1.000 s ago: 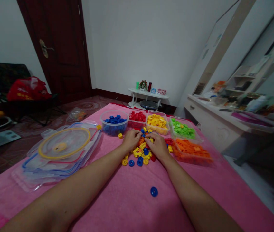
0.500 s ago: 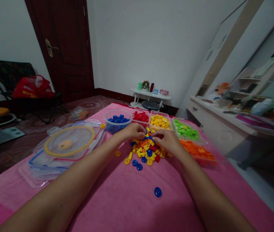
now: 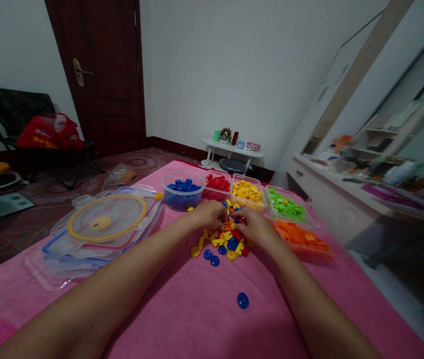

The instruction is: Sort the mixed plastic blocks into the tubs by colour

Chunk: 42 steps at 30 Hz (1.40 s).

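Observation:
My left hand [image 3: 212,215] is over a mixed pile of plastic building blocks [image 3: 217,239], its fingers curled down into the far side. Opposite it, my right hand [image 3: 253,225] reaches into the same pile with bent fingers. Both hands are closed, and what their fingertips hold is too small to tell. An orange block [image 3: 228,226] shows between them. Yellow, blue and red pieces make up most of the pile. Blue wheels [image 3: 215,261] and a yellow wheel [image 3: 195,251] lie along its near edge. A separate blue wheel [image 3: 242,300] lies closer to me.
Beyond the pile stand clear tubs of blue [image 3: 184,186], red [image 3: 217,182], yellow [image 3: 247,190] and green blocks [image 3: 287,205]. A tub of orange blocks [image 3: 303,240] is at the right. Stacked clear lids [image 3: 107,219] lie left on the pink cloth [image 3: 182,309].
Both hands have moved slightly nearer to me, and the left has shifted a little right, further into the pile. The view has turned slightly.

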### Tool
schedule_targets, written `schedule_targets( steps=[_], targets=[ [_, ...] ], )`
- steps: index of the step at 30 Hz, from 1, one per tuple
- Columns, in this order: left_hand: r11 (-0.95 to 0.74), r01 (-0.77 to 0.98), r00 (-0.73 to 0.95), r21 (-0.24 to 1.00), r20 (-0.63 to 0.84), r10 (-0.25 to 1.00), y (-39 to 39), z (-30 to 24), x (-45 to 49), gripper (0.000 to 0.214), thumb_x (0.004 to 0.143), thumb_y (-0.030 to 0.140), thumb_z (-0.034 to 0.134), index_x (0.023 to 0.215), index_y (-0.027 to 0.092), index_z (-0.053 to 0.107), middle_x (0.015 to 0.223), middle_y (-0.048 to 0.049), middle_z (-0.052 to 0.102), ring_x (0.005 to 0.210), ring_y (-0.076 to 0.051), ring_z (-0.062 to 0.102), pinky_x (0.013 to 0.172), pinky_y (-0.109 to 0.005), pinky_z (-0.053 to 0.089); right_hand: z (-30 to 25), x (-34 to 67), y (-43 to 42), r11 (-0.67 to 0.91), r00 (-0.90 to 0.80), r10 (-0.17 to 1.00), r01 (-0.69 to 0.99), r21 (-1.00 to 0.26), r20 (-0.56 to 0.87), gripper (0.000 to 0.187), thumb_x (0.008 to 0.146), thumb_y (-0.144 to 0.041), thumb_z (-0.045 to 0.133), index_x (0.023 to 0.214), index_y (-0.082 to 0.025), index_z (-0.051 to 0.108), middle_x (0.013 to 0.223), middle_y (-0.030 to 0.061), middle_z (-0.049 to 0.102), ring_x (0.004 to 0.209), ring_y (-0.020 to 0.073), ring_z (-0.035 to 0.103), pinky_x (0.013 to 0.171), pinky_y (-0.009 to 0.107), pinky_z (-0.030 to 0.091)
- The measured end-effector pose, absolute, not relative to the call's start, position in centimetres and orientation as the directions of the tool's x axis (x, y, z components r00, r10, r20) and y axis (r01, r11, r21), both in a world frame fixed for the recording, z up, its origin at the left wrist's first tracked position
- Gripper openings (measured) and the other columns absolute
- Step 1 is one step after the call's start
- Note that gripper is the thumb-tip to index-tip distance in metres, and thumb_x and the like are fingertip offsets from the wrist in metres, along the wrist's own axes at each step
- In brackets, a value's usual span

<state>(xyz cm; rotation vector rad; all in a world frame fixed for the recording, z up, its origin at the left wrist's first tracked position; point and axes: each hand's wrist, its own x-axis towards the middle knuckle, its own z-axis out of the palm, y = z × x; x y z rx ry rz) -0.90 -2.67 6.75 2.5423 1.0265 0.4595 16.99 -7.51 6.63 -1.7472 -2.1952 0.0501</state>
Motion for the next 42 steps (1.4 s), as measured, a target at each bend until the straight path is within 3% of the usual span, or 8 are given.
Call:
schedule_targets(
  steps=[4, 8, 12, 15, 20, 26, 36, 42],
  targets=[
    [-0.631, 0.659, 0.592, 0.409, 0.236, 0.771, -2.4, 6.9, -1.1, 0.012, 0.066, 0.02, 0.066, 0.076, 0.02, 0.072, 0.074, -0.0031, 0.07, 0.066, -0.016, 0.059, 0.056, -0.022, 0.038, 8.2, 19.7, -7.0, 0.142, -0.088, 0.962, 0.971, -0.195, 0.259, 0.026, 0.073, -0.02, 0.061, 0.096, -0.025, 0.072, 0.091, 0.0042, 0.071, 0.075, 0.0173, 0.063, 0.063, 0.025, 0.042],
    [-0.601, 0.645, 0.529, 0.472, 0.293, 0.797, -1.7, 6.2, -1.1, 0.013, 0.067, 0.022, 0.065, 0.077, 0.017, 0.071, 0.074, -0.0038, 0.069, 0.066, -0.015, 0.059, 0.059, -0.022, 0.04, 9.0, 20.7, -7.7, 0.082, -0.065, 0.986, 0.991, -0.107, 0.154, 0.025, 0.068, -0.023, 0.067, 0.091, -0.026, 0.073, 0.081, 0.0026, 0.071, 0.071, 0.0168, 0.063, 0.058, 0.024, 0.04],
    [-0.594, 0.586, 0.528, 0.551, 0.297, 0.796, -1.0, 5.8, -1.1, 0.018, 0.069, 0.024, 0.064, 0.084, 0.014, 0.068, 0.075, -0.0033, 0.069, 0.064, -0.013, 0.058, 0.056, -0.02, 0.04, 8.4, 19.9, -8.3, 0.052, -0.05, 0.992, 0.998, -0.018, 0.112, 0.031, 0.063, -0.027, 0.071, 0.094, -0.029, 0.072, 0.084, 0.0039, 0.071, 0.074, 0.0205, 0.063, 0.06, 0.027, 0.04],
    [-0.59, 0.566, 0.529, 0.576, 0.295, 0.796, -0.6, 6.3, -1.4, 0.02, 0.07, 0.023, 0.062, 0.086, 0.014, 0.067, 0.074, -0.0024, 0.068, 0.062, -0.012, 0.058, 0.055, -0.02, 0.04, 8.0, 19.2, -8.1, 0.063, -0.057, 0.986, 0.997, -0.034, 0.157, 0.036, 0.065, -0.026, 0.068, 0.101, -0.029, 0.07, 0.092, 0.005, 0.07, 0.079, 0.0222, 0.063, 0.062, 0.028, 0.041],
    [-0.57, 0.704, 0.507, 0.423, 0.262, 0.821, -0.4, 7.0, -2.4, 0.03, 0.065, 0.018, 0.063, 0.095, 0.017, 0.068, 0.079, -0.0037, 0.069, 0.066, -0.014, 0.059, 0.056, -0.02, 0.038, 8.2, 17.2, -8.3, 0.199, -0.153, 0.955, 0.966, -0.166, 0.254, 0.032, 0.07, -0.018, 0.061, 0.099, -0.025, 0.071, 0.1, 0.0036, 0.07, 0.086, 0.0206, 0.063, 0.068, 0.027, 0.044],
    [-0.554, 0.765, 0.544, 0.329, 0.13, 0.829, -0.6, 7.0, -3.2, 0.022, 0.063, 0.017, 0.062, 0.082, 0.019, 0.072, 0.076, -0.0052, 0.069, 0.063, -0.016, 0.059, 0.056, -0.022, 0.039, 6.6, 13.6, -9.6, 0.486, -0.459, 0.874, 0.837, -0.252, 0.16, 0.033, 0.07, -0.015, 0.061, 0.098, -0.03, 0.071, 0.098, -0.0007, 0.071, 0.088, 0.0186, 0.064, 0.072, 0.025, 0.043],
    [-0.549, 0.835, 0.55, 0.038, -0.049, 0.834, -1.4, 7.3, -3.3, 0.043, 0.063, 0.016, 0.059, 0.105, 0.022, 0.067, 0.101, -0.0106, 0.069, 0.089, -0.025, 0.064, 0.067, -0.027, 0.048, 6.1, 13.8, -9.2, 0.431, -0.422, 0.902, 0.877, -0.213, 0.09, 0.033, 0.067, -0.027, 0.071, 0.101, -0.026, 0.068, 0.094, 0.0007, 0.07, 0.084, 0.0171, 0.062, 0.067, 0.023, 0.04],
    [-0.57, 0.821, 0.57, 0.004, -0.057, 0.82, -1.6, 7.0, -2.7, 0.04, 0.067, 0.015, 0.055, 0.105, 0.02, 0.068, 0.102, -0.013, 0.069, 0.093, -0.027, 0.064, 0.073, -0.031, 0.05, 6.1, 13.7, -9.1, 0.4, -0.395, 0.916, 0.896, -0.192, 0.066, 0.032, 0.066, -0.028, 0.072, 0.098, -0.024, 0.068, 0.094, 0.0023, 0.069, 0.086, 0.018, 0.062, 0.068, 0.024, 0.039]
  ],
)
